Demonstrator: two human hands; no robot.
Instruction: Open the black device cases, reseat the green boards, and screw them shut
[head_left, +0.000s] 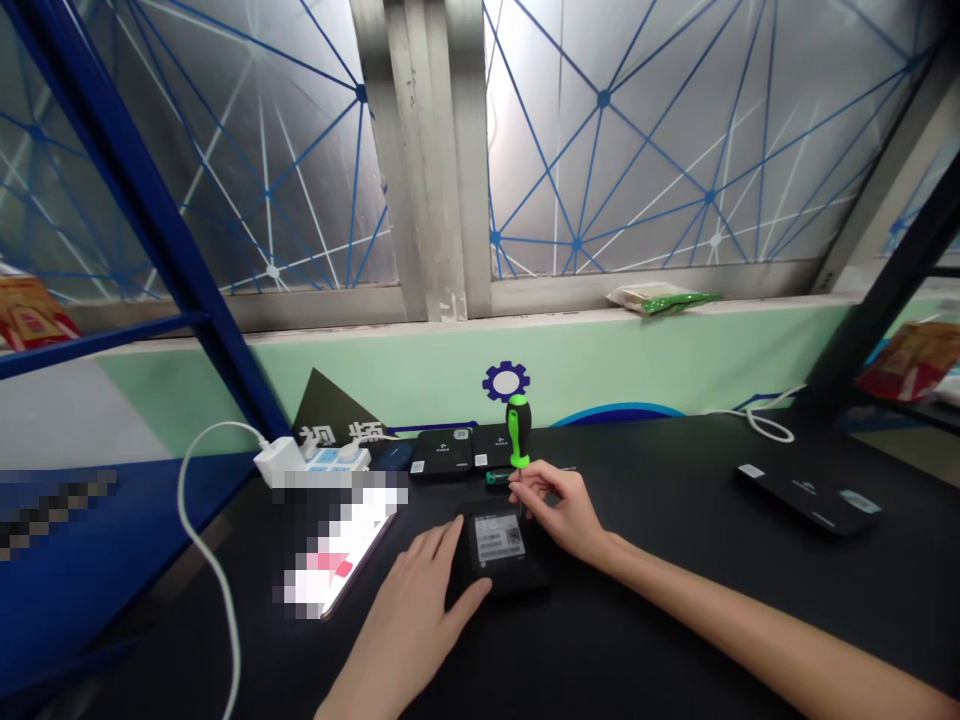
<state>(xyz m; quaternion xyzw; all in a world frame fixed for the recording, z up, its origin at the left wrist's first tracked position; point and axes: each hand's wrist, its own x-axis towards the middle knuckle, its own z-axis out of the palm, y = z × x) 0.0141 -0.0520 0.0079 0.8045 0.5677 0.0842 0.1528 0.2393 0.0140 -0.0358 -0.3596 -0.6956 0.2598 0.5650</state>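
Note:
A small black box (pixel 501 550) with a white label on top lies on the black table (pixel 675 560). My left hand (pixel 417 608) rests flat against its left side, fingers stretched out and thumb under its near edge. My right hand (pixel 559 507) pinches the shaft of a green-and-black screwdriver (pixel 518 432), which stands upright with its tip at the box's far right corner.
Two more black boxes (pixel 461 452) and a second green tool (pixel 499 477) lie behind. A white power strip (pixel 309 462) with a cable and a blurred phone (pixel 337 550) lie left. A flat black device (pixel 806 495) lies right. Blue shelf posts stand at both sides.

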